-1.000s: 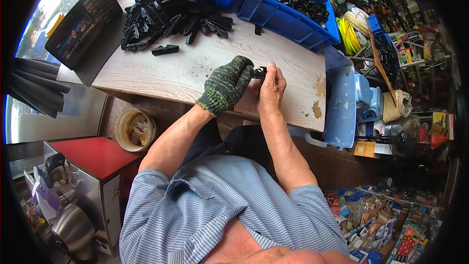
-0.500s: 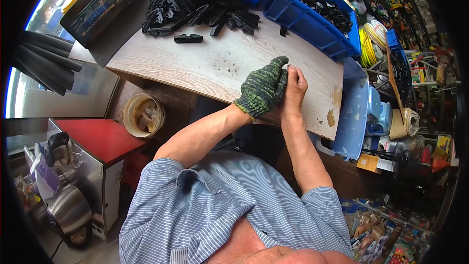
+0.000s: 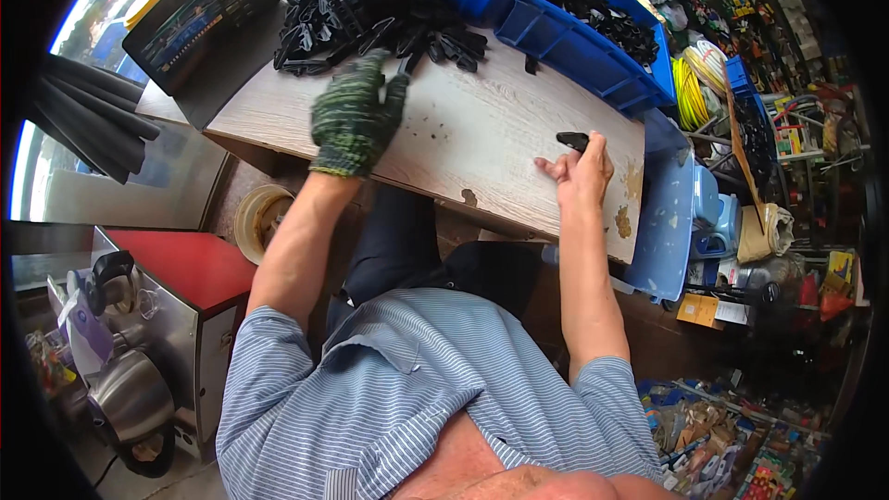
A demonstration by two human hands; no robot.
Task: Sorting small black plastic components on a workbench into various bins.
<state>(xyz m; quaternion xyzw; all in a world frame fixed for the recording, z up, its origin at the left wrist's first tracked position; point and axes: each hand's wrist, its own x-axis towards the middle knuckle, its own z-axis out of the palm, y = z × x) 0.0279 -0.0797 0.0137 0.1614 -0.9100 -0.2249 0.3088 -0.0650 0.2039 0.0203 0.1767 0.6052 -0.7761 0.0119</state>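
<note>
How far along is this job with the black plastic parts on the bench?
Black parts already fill the right blue bin. The right hand holds one black part; the gloved left hand reaches toward the loose pile. Most of that pile remains on the wooden bench.

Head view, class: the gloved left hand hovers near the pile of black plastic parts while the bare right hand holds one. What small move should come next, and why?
Probably the left hand should lower onto the pile of black parts and pick one up: it hangs open just short of the pile, holding nothing, while the right hand already grips a black part.
</note>
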